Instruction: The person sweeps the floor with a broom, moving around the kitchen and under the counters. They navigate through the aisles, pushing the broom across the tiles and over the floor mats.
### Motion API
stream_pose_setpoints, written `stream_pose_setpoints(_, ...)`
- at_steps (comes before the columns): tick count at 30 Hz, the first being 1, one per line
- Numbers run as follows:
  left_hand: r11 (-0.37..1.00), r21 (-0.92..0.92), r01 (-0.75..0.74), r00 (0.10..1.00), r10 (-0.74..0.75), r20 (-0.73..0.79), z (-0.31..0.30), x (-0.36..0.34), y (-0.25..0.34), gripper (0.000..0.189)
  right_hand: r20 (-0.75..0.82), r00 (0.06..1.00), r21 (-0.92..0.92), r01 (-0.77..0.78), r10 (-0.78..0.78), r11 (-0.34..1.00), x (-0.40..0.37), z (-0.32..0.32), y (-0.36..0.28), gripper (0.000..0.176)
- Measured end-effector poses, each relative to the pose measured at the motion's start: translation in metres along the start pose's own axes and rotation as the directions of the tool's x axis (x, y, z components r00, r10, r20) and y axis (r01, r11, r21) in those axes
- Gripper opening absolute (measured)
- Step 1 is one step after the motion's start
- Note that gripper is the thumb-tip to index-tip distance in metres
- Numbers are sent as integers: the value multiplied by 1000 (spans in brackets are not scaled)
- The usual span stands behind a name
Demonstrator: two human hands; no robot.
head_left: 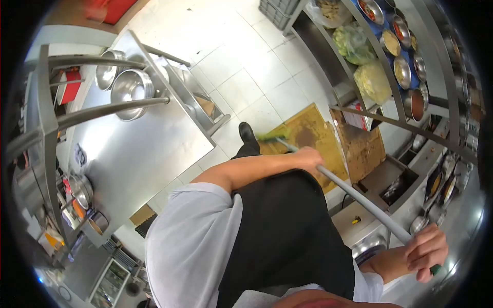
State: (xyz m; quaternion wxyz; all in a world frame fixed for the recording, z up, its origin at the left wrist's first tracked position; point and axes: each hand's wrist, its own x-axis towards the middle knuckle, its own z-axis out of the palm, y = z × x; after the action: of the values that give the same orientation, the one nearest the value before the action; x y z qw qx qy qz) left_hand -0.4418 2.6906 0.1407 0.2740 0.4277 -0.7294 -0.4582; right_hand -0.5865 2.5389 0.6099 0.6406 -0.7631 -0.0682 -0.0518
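Observation:
A long grey-handled broom (367, 205) runs diagonally across my front. My left hand (308, 158) is wrapped round its lower handle, in front of my black apron. Higher up, my right hand (427, 251) is closed round the handle close to its green end cap (435, 269). The green broom head (273, 136), blurred, is down at the floor beside my black shoe (247, 134). It lies at the left edge of a stained, flattened cardboard sheet (318, 136).
To the left stands a steel table (154, 149) with stacked metal bowls (132, 92). On the right, a steel shelf rack (385, 114) holds bagged vegetables (372, 82) and bowls of ingredients (402, 72). A grey crate (277, 13) sits at the far end of the tiled floor (236, 84).

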Motion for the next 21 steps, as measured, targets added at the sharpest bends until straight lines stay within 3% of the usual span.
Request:
stream_pose_setpoints(1,1000,-11,-15,1000,15,11,7,12,3,22,-116,993,-21,21,-23,1000,-7,11,5,34)
stream_pose_setpoints(2,1000,-5,23,998,-22,63,16,22,2,21,-127,992,-25,7,-11,1000,-5,17,15,34)
stream_pose_setpoints(3,998,4,64,992,-64,111,25,28,-2,21,-241,967,5,-87,86,996,7,22,29,38)
stream_pose_setpoints(4,993,60,103,994,-104,25,37,30,-28,21,-344,922,48,-173,178,984,18,27,45,43)
stream_pose_setpoints(6,972,93,215,966,-198,-165,18,29,-75,18,-430,900,-83,-115,68,990,36,43,81,45)
stream_pose_setpoints(8,954,95,285,906,-235,-352,-25,4,-126,11,-479,875,-123,-141,66,982,54,59,105,46)
stream_pose_setpoints(10,911,199,361,874,-256,-413,-79,-9,-138,15,-438,899,-164,-108,26,980,56,57,125,47)
stream_pose_setpoints(12,819,284,499,809,-324,-490,-112,-14,-147,22,-513,855,-149,2,-79,989,50,54,140,50)
stream_pose_setpoints(13,776,302,554,768,-336,-545,-127,-19,-151,23,-442,893,-121,29,-80,992,46,44,148,41)
stream_pose_setpoints(16,664,217,716,622,-465,-630,-151,-34,-190,28,-403,914,-68,20,-46,998,30,39,188,27)
stream_pose_setpoints(18,577,59,814,466,-590,-659,-156,-33,-186,31,-404,912,-94,30,-65,995,6,40,203,23)
stream_pose_setpoints(20,570,23,821,433,-597,-676,-138,-15,-176,35,-410,909,-116,32,-77,993,-24,34,195,19)
stream_pose_setpoints(21,662,20,749,441,-476,-761,-115,3,-176,37,-511,859,-139,-38,-38,990,-47,28,178,19)
